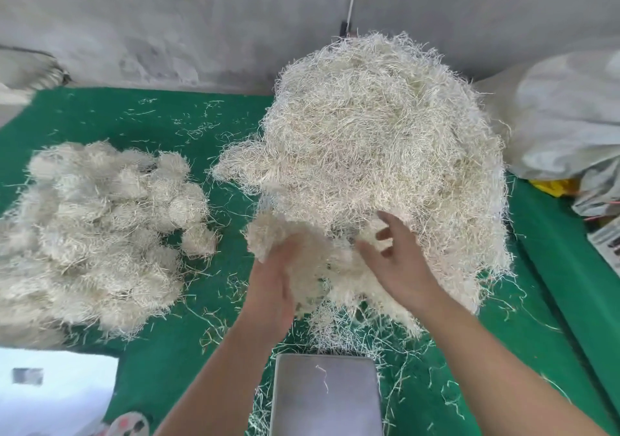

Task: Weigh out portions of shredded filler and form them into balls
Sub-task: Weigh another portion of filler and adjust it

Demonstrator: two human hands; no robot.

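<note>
A big heap of pale shredded filler (382,154) rises on the green table at centre right. Between my hands is a loose clump of filler (315,261), lifted at the heap's near edge. My left hand (271,284) cups the clump from below and from the left, fingers curled into it. My right hand (399,258) lies against its right side with fingers spread and straight. A pile of formed filler balls (100,231) lies at the left. The scale's steel platform (325,398) sits at the near edge below my hands, with one stray strand on it.
The green mat (208,345) is littered with loose strands. White plastic bags (570,117) and a yellow item (553,187) crowd the right side. A white box (57,392) stands at the near left. A grey wall closes the back.
</note>
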